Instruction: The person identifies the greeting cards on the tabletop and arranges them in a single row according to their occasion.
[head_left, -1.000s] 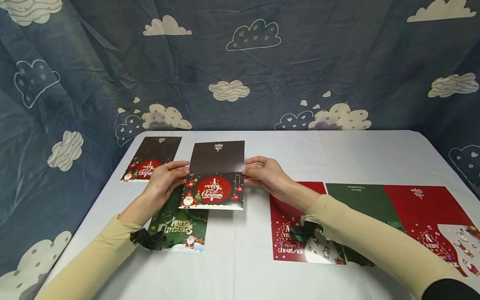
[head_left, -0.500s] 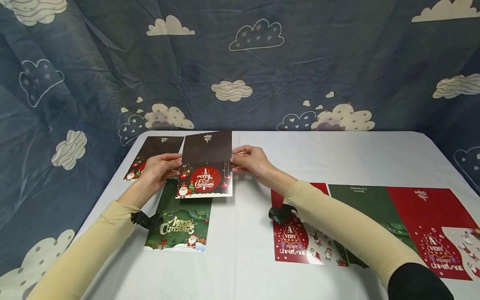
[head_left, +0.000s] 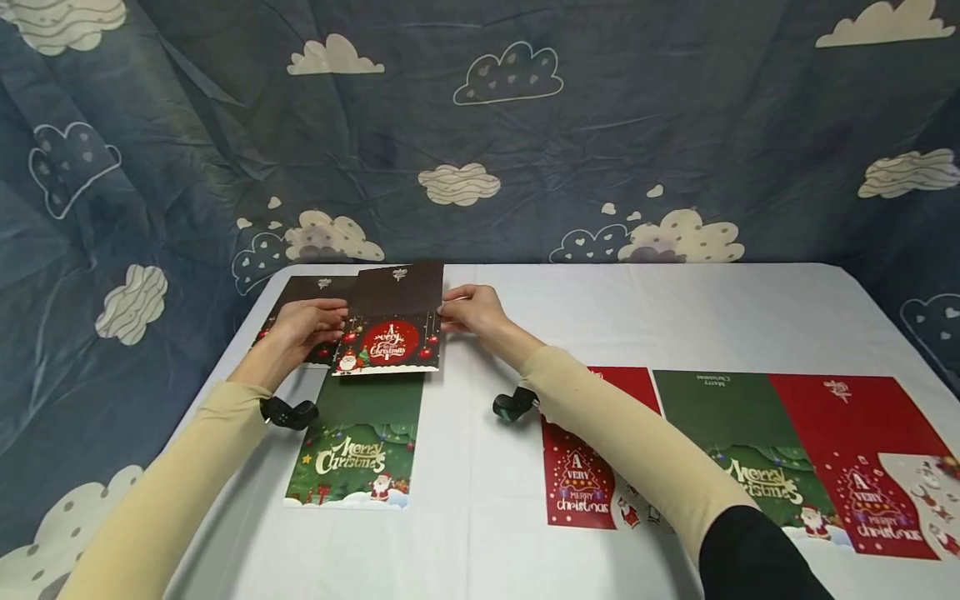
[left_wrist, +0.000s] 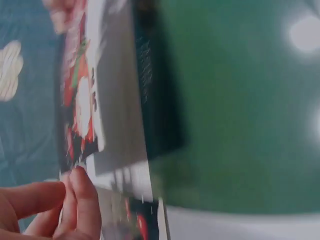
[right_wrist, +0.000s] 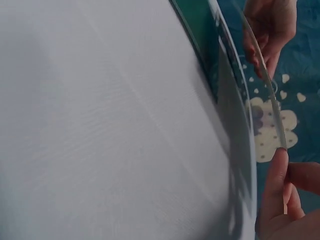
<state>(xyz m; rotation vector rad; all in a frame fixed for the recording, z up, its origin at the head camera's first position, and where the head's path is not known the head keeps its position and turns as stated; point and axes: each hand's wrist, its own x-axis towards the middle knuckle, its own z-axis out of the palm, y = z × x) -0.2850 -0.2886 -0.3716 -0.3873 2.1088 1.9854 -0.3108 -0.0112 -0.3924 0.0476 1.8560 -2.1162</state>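
Between my two hands is a dark brown Christmas card [head_left: 390, 340] with a red circle, lifted off the table. My left hand [head_left: 303, 325] pinches its left edge between thumb and fingers, and my right hand [head_left: 477, 312] pinches the right edge. In the left wrist view the left fingertips [left_wrist: 82, 190] meet the card's edge; the right wrist view shows the right fingers [right_wrist: 277, 175] on the other side. Behind the left hand a second dark brown card [head_left: 300, 288] lies partly covered. Just nearer than the held card, a green Merry Christmas card [head_left: 352, 450] lies flat.
On the right of the white table [head_left: 480, 500] lie a red card [head_left: 581, 483], a green card [head_left: 712, 408] and another red card [head_left: 832, 408], side by side. My right forearm passes over part of them. A blue cloud-patterned cloth [head_left: 480, 125] hangs behind the table.
Both hands have carried the dark brown card left and farther from me. It now overlaps the second dark card from this view, and more of the green card beneath shows.
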